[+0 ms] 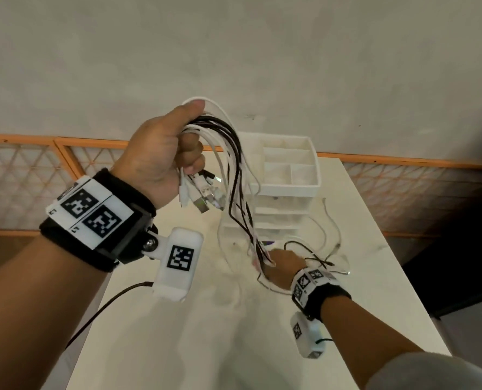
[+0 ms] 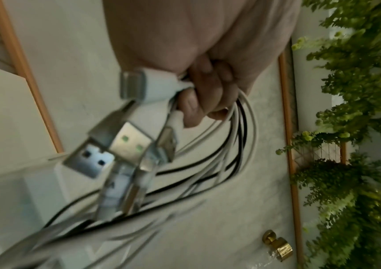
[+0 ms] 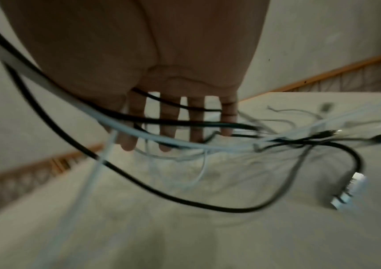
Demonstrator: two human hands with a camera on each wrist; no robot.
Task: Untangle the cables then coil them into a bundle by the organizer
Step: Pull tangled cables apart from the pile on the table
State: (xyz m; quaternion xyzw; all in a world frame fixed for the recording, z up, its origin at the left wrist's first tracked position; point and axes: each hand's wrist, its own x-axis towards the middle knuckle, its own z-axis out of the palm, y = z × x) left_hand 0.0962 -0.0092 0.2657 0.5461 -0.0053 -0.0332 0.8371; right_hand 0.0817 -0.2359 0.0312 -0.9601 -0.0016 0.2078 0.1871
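While left grip (image 1: 161,153) clenches cables (image 1: 234,175), right grip (image 1: 283,266), fingers straight, combs them.

Left hand (image 2: 210,87) gripping white and black cables (image 2: 238,138); USB plugs (image 2: 120,145) fanned toward 7 o'clock.

Head looks down; blurred wrist views share cables (image 1: 235,175).

White and black cables (image 1: 234,170), looped, beside organizer (image 1: 287,167)
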